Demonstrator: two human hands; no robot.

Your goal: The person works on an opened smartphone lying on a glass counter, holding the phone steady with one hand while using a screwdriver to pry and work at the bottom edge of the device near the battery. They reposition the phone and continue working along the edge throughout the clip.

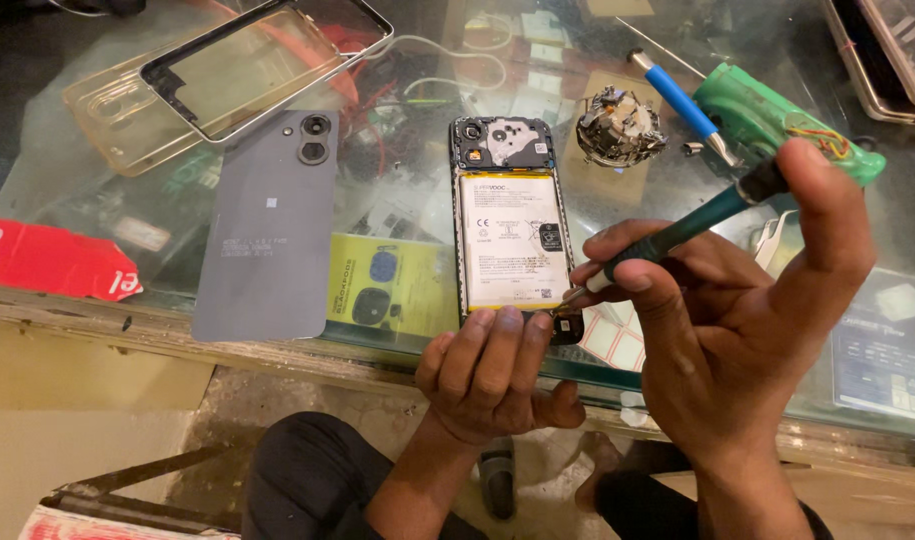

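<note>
An opened phone (508, 215) lies face down on the glass counter with its white battery and black camera board exposed. My left hand (492, 375) grips the phone's near end, fingers curled over its bottom edge. My right hand (737, 320) holds a teal-handled screwdriver (677, 232); its tip rests at the phone's lower right corner, beside my left fingertips. The phone's grey back cover (275, 225) lies flat to the left, camera ring at its far end.
A clear phone case (112, 105) and a thin metal frame (267, 60) lie at the far left. A blue-handled screwdriver (679, 105), a green tool (767, 120) and a round parts dish (620, 125) sit beyond the phone. The counter's wooden edge (127, 325) runs close to me.
</note>
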